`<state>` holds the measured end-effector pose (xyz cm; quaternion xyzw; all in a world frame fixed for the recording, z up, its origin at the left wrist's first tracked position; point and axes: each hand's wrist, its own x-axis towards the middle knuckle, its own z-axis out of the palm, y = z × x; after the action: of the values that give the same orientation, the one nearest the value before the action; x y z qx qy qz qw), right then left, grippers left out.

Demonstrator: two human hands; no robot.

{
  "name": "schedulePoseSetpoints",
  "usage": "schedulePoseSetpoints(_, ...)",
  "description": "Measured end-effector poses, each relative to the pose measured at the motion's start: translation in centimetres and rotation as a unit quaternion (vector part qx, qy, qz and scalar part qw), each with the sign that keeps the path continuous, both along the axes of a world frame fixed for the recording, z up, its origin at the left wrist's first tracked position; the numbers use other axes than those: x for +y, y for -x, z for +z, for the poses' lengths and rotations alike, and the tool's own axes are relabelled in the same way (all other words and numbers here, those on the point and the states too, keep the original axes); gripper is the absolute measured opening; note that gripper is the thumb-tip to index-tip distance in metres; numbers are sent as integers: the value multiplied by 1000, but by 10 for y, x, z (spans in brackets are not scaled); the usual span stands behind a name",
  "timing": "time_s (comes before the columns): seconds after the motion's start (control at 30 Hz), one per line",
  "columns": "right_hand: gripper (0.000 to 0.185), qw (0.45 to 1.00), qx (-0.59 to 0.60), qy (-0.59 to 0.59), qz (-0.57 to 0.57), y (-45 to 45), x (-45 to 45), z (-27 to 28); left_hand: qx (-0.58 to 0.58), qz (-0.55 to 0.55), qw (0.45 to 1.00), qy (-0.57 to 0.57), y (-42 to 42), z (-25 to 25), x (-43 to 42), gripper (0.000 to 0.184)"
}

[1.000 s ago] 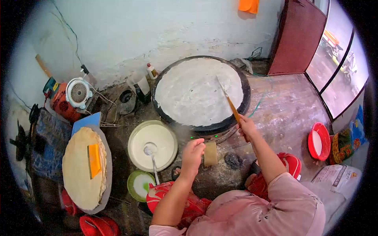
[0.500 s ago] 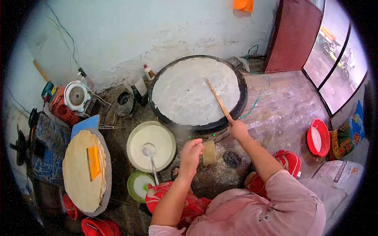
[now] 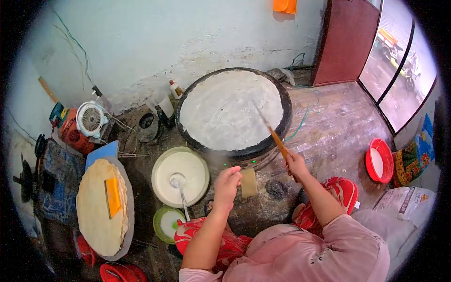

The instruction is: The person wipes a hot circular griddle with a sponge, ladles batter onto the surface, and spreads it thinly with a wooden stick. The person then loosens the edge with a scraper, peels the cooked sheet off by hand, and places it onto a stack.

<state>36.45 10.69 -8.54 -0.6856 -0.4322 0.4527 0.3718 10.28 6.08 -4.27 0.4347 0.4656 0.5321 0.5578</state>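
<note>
My right hand is closed round the handle of a long wooden spatula. The spatula's blurred tip lies over a thin layer of pale batter, which covers most of a large round black-rimmed griddle. My left hand is raised just in front of the griddle, its fingers curled together. Whatever may be inside it is hidden. To its left stands a wide bowl of batter with a ladle in it. A smaller green bowl with white contents sits below that.
A stack of thin round pancakes lies at left with a yellow scraper on top. A small white fan stands behind. At right are a red basin and white sacks. A tan block lies before the griddle.
My right hand has moved right and toward me, drawing the spatula back over the griddle at a changed angle. My left hand has hardly moved.
</note>
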Motion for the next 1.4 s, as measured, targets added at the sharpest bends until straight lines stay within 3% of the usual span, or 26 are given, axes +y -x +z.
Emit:
schedulePoseSetpoints(0.07, 37, 994, 26, 0, 106, -2, -3, -2, -6, -1, 1000, 5, 0, 2, 1, 28)
schedulePoseSetpoints(0.13, 37, 993, 17, 15, 112, -8, -3, -2, -12, -2, 1000, 10, 1, 3, 0, 28)
schedulePoseSetpoints(0.2, 36, 997, 45, 62, -31, -10, -5, 12, -2, 4, 1000, 13, 2, 8, -2, 27)
schedulePoseSetpoints(0.27, 37, 999, -11, 13, -49, -21, -5, -18, -8, 16, 999, 49, 0, 23, -4, 27)
schedulePoseSetpoints(0.33, 38, 963, -246, -111, -18, -22, -7, -27, -16, 28, 996, 86, -1, 27, -4, 26)
schedulePoseSetpoints(0.4, 40, 971, -234, -53, -11, -12, -21, -21, 17, -3, 996, 85, 0, 27, -4, 26)
schedulePoseSetpoints(0.47, 40, 939, -299, -152, 79, 1, -42, -42, 21, -2, 996, 91, 0, 30, -5, 26)
schedulePoseSetpoints(0.53, 39, 937, -198, -70, 280, 17, -61, -37, 26, -3, 995, 101, -2, 32, -6, 26)
schedulePoseSetpoints(0.6, 37, 927, -146, -62, 340, 42, -73, -8, 21, 0, 997, 74, -1, 27, -6, 26)
schedulePoseSetpoints(0.63, 35, 953, -21, 31, 300, 50, -72, -9, 19, 2, 999, 47, 1, 32, -8, 26)
schedulePoseSetpoints(0.67, 35, 949, -21, 32, 313, 53, -69, -7, 18, 14, 999, 49, 4, 39, -10, 26)
schedulePoseSetpoints(0.73, 35, 970, 80, 77, 216, 62, -59, 8, -48, 26, 997, 59, 14, 62, -14, 26)
schedulePoseSetpoints(0.83, 40, 960, 92, 62, 259, 75, -49, 35, -143, 105, 984, -26, 61, 107, -30, 31)
schedulePoseSetpoints(0.87, 44, 957, 96, 43, 270, 79, -47, 39, -157, 177, 971, -39, 78, 128, -40, 33)
schedulePoseSetpoints(0.93, 49, 932, 131, -3, 338, 82, -42, 26, -187, 277, 932, -139, 119, 134, -58, 35)
schedulePoseSetpoints(0.97, 49, 925, 83, -29, 371, 88, -44, 30, -196, 317, 916, -147, 137, 131, -70, 33)
schedulePoseSetpoints(1.0, 49, 912, 37, -54, 404, 96, -46, 36, -203, 359, 898, -152, 154, 121, -82, 31)
schedulePoseSetpoints(1.03, 44, 915, -23, 31, 402, 110, -48, 65, -119, 412, 896, -116, 171, 94, -91, 31)
schedulePoseSetpoints(1.07, 44, 903, -22, 39, 428, 121, -47, 76, -35, 461, 884, -76, 191, 50, -97, 30)
schedulePoseSetpoints(1.1, 42, 883, -96, -4, 460, 132, -46, 83, 77, 500, 862, -27, 207, -2, -107, 27)
schedulePoseSetpoints(1.13, 40, 856, -167, -50, 487, 145, -44, 86, 362, 480, 799, 1, 227, -64, -129, 28)
schedulePoseSetpoints(1.17, 40, 824, -233, -99, 507, 160, -43, 85, 571, 347, 730, 141, 235, -102, -150, 30)
schedulePoseSetpoints(1.2, 40, 815, -230, -96, 524, 176, -36, 83, 552, 301, 726, 280, 234, -153, -167, 36)
schedulePoseSetpoints(1.27, 43, 721, -304, -139, 606, 208, -25, 81, 568, 241, 668, 417, 201, -161, -190, 61)
schedulePoseSetpoints(1.33, 35, 680, -339, -122, 639, 254, -23, 86, 572, 244, 641, 450, 192, -215, -211, 60)
schedulePoseSetpoints(1.4, 24, 559, -454, -153, 677, 294, -21, 66, 531, 257, 651, 477, 202, -267, -226, 55)
